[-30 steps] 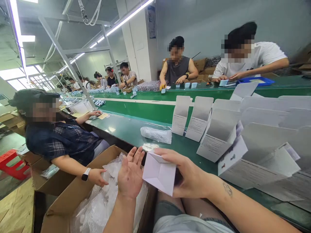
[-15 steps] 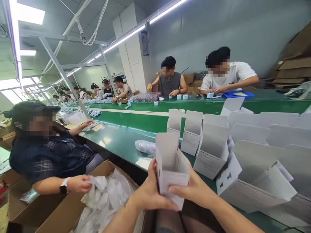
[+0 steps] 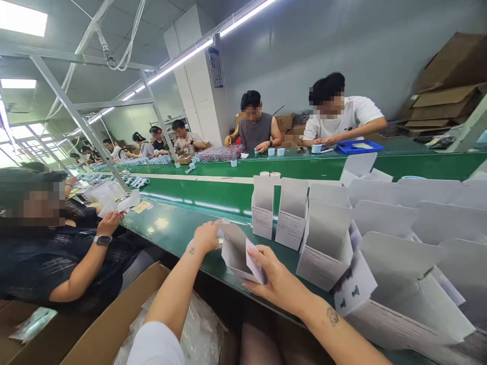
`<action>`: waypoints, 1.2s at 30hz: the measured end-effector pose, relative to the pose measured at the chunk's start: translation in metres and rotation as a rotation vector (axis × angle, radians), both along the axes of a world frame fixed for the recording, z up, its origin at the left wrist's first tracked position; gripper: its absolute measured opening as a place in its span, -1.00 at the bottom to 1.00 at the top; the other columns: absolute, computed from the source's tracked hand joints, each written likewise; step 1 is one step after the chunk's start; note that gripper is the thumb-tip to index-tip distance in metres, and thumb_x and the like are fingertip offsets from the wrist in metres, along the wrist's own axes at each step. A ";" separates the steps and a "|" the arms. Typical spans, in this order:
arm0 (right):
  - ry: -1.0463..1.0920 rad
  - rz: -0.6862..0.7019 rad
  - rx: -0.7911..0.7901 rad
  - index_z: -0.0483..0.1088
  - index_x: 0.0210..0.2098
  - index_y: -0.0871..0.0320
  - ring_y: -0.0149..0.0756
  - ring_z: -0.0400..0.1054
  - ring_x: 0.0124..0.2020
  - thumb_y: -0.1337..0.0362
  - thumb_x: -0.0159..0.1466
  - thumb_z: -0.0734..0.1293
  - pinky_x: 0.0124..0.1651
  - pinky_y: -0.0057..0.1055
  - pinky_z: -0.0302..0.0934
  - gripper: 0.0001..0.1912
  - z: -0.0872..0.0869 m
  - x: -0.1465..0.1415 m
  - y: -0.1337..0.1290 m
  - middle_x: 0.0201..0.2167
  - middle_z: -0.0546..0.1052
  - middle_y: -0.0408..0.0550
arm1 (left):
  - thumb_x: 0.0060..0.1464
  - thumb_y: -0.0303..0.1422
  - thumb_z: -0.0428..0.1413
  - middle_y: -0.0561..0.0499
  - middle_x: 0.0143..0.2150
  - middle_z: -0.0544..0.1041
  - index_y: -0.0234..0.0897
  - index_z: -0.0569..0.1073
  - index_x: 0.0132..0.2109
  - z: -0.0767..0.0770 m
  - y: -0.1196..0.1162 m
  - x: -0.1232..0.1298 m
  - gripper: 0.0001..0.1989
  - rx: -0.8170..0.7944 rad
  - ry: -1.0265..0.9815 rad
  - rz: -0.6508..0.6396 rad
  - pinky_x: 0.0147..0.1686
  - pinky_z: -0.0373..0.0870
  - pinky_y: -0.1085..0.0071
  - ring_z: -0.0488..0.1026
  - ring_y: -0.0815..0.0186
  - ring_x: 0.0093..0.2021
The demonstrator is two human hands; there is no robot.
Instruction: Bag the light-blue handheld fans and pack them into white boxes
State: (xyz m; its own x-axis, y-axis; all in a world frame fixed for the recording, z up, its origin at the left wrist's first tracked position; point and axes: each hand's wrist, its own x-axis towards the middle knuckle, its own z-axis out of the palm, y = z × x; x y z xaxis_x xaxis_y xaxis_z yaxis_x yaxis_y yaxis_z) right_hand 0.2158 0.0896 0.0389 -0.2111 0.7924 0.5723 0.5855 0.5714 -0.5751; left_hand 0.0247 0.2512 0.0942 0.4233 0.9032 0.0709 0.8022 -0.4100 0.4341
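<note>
An open white carton (image 3: 236, 252) is tilted at the near edge of the green bench (image 3: 167, 223). My right hand (image 3: 268, 271) grips its right side, thumb and fingers on the side panel. Beyond the carton's upper left, my left hand (image 3: 207, 237) has its fingers curled down at the bench; a bit of clear plastic shows beside them, and the rest of what it holds is hidden. Just right of my hands stand open white cartons with raised flaps, among them a narrow one (image 3: 262, 220) and a wider one (image 3: 325, 258).
At the left a person (image 3: 72, 258) in a dark plaid shirt holds clear plastic. Below is a cardboard box (image 3: 114, 314) of plastic bags (image 3: 198, 324). Two people work across the bench, near a blue tray (image 3: 359, 146). More large cartons (image 3: 403, 274) crowd the right.
My left hand has left the carton and reached forward to the bench. The carton has moved left and tilted in my right hand. The neighbour's hands now hold plastic together; the view has shifted right.
</note>
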 end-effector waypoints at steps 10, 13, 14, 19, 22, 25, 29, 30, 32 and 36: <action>0.124 0.017 -0.127 -0.43 0.40 -0.12 -0.03 0.36 0.05 0.16 0.14 0.47 0.11 0.05 0.26 0.15 -0.013 -0.013 0.040 0.13 0.31 0.10 | -0.20 -0.29 0.36 0.01 -0.16 0.57 -0.19 0.44 -0.03 0.077 -0.101 -0.075 -0.48 0.458 -1.460 0.179 0.04 0.44 0.16 0.54 0.16 -0.11; 0.088 0.063 -0.028 -0.36 0.41 -0.12 -0.05 0.32 0.09 0.24 0.19 0.42 0.10 0.03 0.28 0.05 -0.013 -0.013 0.039 0.18 0.23 0.12 | -0.17 -0.30 0.39 -0.02 -0.18 0.57 -0.24 0.44 -0.07 0.065 -0.123 -0.043 -0.52 0.430 -1.306 0.222 0.03 0.44 0.19 0.55 0.16 -0.14; 0.077 0.069 -0.013 -0.33 0.41 -0.12 -0.06 0.32 0.08 0.27 0.19 0.41 0.08 0.00 0.30 0.02 -0.010 -0.013 0.037 0.19 0.21 0.13 | -0.16 -0.31 0.39 -0.04 -0.17 0.57 -0.25 0.44 -0.08 0.058 -0.128 -0.036 -0.53 0.435 -1.232 0.250 0.01 0.45 0.20 0.54 0.16 -0.14; 0.095 0.087 -0.056 0.03 0.30 -0.01 -0.09 0.33 0.07 0.30 0.16 0.39 0.15 -0.02 0.25 -0.22 0.019 -0.003 0.027 0.13 0.31 0.05 | -0.23 -0.46 0.39 -0.09 -0.25 0.58 -0.21 0.48 -0.19 0.052 -0.148 -0.044 -0.61 0.492 -0.837 -0.047 -0.11 0.48 0.25 0.56 0.09 -0.20; 0.124 0.094 -0.168 0.12 0.20 0.05 -0.08 0.36 0.05 0.29 0.09 0.44 0.15 -0.04 0.25 -0.27 0.033 0.003 0.030 0.05 0.41 0.00 | -0.16 -0.47 0.32 -0.14 -0.22 0.59 -0.18 0.53 -0.26 0.084 -0.155 -0.052 -0.75 0.254 -0.576 -0.386 -0.02 0.45 0.20 0.55 0.02 -0.10; 0.139 0.117 -0.223 0.09 0.17 0.05 -0.11 0.40 0.00 0.26 0.05 0.48 0.10 -0.08 0.28 -0.23 0.037 0.005 0.033 0.02 0.43 -0.01 | -0.14 -0.41 0.30 -0.09 -0.28 0.58 -0.16 0.51 -0.30 0.122 -0.146 -0.038 -0.81 0.071 -0.360 -0.459 -0.06 0.44 0.24 0.54 0.05 -0.15; 0.144 0.101 -0.255 0.03 0.17 0.09 -0.03 0.40 0.01 0.26 0.05 0.49 0.06 0.00 0.27 -0.20 0.035 0.004 0.032 0.06 0.40 0.11 | -0.17 -0.36 0.28 0.00 -0.32 0.55 -0.19 0.46 -0.15 0.149 -0.107 0.001 -0.65 0.069 -0.075 -0.225 -0.24 0.41 0.33 0.50 0.12 -0.26; 0.150 0.089 -0.266 0.01 0.18 0.10 0.00 0.39 0.03 0.24 0.05 0.49 0.06 0.02 0.27 -0.18 0.034 0.004 0.032 0.07 0.39 0.15 | -0.18 -0.36 0.28 0.01 -0.31 0.55 -0.20 0.44 -0.11 0.152 -0.098 0.010 -0.60 0.066 -0.042 -0.167 -0.28 0.39 0.35 0.49 0.13 -0.27; 0.168 0.080 -0.283 0.00 0.19 0.11 0.03 0.39 0.04 0.22 0.05 0.50 0.05 0.05 0.27 -0.15 0.034 0.005 0.030 0.08 0.40 0.19 | -0.19 -0.34 0.29 0.02 -0.29 0.54 -0.21 0.43 -0.10 0.156 -0.085 0.024 -0.57 0.053 0.021 -0.159 -0.34 0.34 0.39 0.48 0.15 -0.27; 0.222 0.108 -0.291 0.08 0.17 0.09 0.02 0.42 0.02 0.24 0.04 0.52 0.05 0.02 0.30 -0.19 0.033 0.005 0.028 0.06 0.45 0.12 | -0.22 -0.41 0.30 0.08 -0.36 0.51 -0.15 0.45 -0.19 0.158 -0.089 0.039 -0.65 -0.038 0.176 -0.422 -0.39 0.27 0.43 0.46 0.18 -0.32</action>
State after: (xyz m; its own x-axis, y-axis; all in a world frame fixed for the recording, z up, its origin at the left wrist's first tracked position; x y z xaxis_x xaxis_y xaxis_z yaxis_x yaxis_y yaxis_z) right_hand 0.2207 0.1173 0.0723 -0.1981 0.9083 0.3683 0.3734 0.4174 -0.8285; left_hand 0.0639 0.1620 0.2523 0.7575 0.6496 -0.0647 0.6311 -0.7035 0.3268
